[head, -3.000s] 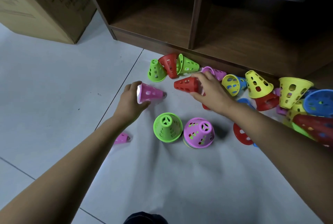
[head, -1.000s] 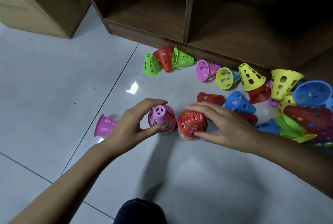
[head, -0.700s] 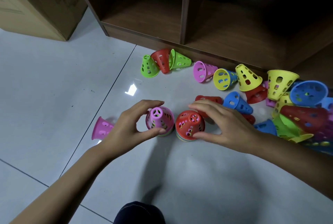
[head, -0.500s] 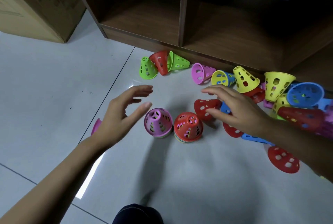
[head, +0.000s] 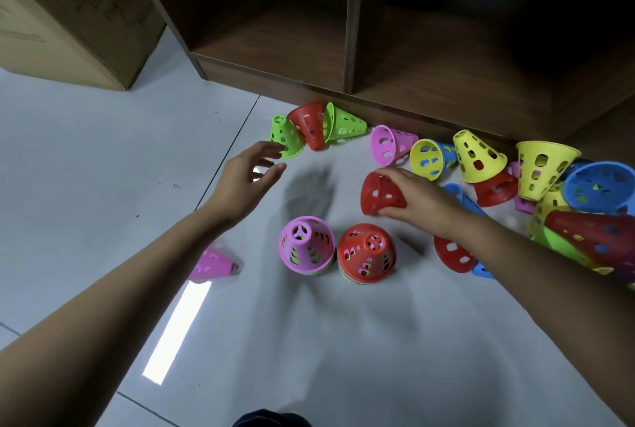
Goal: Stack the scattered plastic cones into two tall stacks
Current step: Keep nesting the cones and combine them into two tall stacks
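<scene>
Two short stacks stand upright on the white floor: one topped by a pink cone (head: 305,244), one topped by a red cone (head: 367,252). My right hand (head: 412,198) grips a red cone (head: 379,193) lying on its side just behind the stacks. My left hand (head: 249,174) is open, its fingertips at a green cone (head: 285,135) lying near the shelf. Beside that green cone lie a red cone (head: 309,124) and another green cone (head: 342,123). A pink cone (head: 213,263) lies partly under my left forearm.
Several loose cones, pink (head: 390,145), yellow (head: 477,155), blue (head: 599,186) and red, crowd the floor at the right. A brown wooden shelf unit (head: 350,49) stands behind them. A cardboard box (head: 68,14) is at the far left.
Both hands left the two stacks. My left hand reached forward to the green cone, and my right hand moved onto the red cone on its side and closed round it.
</scene>
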